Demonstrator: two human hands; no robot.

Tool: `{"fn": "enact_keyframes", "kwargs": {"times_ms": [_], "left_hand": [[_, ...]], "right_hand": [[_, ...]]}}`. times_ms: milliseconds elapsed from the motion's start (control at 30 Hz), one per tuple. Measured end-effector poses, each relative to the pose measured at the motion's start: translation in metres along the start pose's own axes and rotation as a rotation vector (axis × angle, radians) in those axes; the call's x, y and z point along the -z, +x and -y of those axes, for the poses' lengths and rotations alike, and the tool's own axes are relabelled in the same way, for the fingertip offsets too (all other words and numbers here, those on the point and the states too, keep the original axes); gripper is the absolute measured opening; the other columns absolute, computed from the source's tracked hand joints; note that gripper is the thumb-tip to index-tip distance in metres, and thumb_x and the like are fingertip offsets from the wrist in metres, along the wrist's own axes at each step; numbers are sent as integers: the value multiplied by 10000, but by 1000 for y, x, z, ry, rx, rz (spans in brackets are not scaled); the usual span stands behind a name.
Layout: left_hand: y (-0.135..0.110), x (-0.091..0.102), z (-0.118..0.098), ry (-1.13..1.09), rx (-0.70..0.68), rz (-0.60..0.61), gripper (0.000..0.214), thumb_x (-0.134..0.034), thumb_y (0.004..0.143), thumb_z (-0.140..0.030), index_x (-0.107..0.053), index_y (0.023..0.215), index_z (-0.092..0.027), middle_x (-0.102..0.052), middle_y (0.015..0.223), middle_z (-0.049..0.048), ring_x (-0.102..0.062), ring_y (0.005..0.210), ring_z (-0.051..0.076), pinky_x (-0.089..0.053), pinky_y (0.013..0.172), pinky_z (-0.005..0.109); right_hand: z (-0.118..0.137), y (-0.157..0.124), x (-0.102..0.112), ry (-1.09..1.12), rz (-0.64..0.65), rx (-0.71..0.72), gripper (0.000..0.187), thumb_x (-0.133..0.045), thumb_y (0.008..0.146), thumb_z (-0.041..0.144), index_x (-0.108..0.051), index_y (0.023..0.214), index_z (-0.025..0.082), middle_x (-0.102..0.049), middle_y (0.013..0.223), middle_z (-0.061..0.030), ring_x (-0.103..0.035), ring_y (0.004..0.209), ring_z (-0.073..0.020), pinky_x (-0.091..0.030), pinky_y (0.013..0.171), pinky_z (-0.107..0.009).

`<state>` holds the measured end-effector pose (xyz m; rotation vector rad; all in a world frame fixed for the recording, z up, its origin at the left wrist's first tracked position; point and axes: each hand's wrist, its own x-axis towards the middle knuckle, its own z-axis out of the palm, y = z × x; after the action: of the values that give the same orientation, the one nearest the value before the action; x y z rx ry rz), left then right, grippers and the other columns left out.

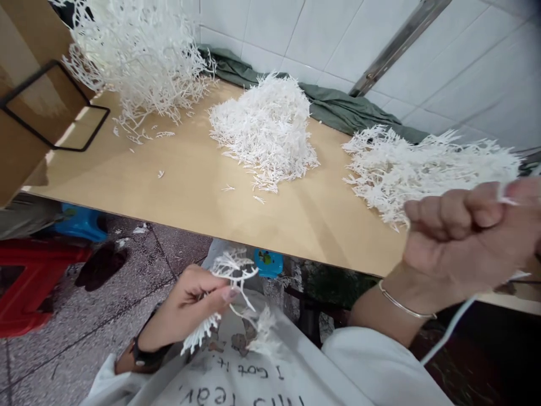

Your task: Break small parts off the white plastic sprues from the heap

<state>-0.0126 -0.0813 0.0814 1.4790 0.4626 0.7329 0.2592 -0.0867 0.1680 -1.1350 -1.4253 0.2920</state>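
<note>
My left hand [198, 301], in front of my shirt, pinches a bunch of white branching plastic-looking sprigs [234, 266] between thumb and fingers. More sprigs [202, 334] poke out below that hand, and another white tuft [266, 335] hangs against the shirt. Raised at the right, my right hand [460, 231] is closed in a fist, its far side blurred. A bit of white strand [505, 194] shows between its thumb and fingers. Under the right wrist a pale cord [450, 332] slants down; whether it joins that strand is hidden.
On the tan table [177, 175] lie a middle heap of white sprigs [270, 124], a right heap [414, 169] and a tall tangled pile [139, 56]. A black wire frame [82, 149] and cardboard box [25, 107] stand left. Below are a red stool [25, 293] and blue stools [80, 221].
</note>
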Motion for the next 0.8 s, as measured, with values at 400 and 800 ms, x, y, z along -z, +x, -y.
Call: {"fn": "enact_keyframes", "kwargs": {"times_ms": [400, 800], "left_hand": [[27, -1, 6, 96, 60, -10, 413, -512, 934, -355, -607, 604, -124, -545, 543, -8, -479, 514, 76, -354, 528, 206], [23, -4, 1, 128, 78, 24, 439, -496, 937, -374, -379, 576, -154, -266, 551, -57, -242, 509, 57, -174, 475, 236]], "right_hand": [[-44, 1, -67, -492, 532, -134, 341, -465, 928, 464, -571, 995, 147, -619, 895, -87, -534, 760, -172, -409, 677, -301], [2, -29, -55, -50, 659, -164, 403, -468, 959, 326, -465, 591, 163, -366, 489, 55, -317, 437, -44, -226, 429, -218]]}}
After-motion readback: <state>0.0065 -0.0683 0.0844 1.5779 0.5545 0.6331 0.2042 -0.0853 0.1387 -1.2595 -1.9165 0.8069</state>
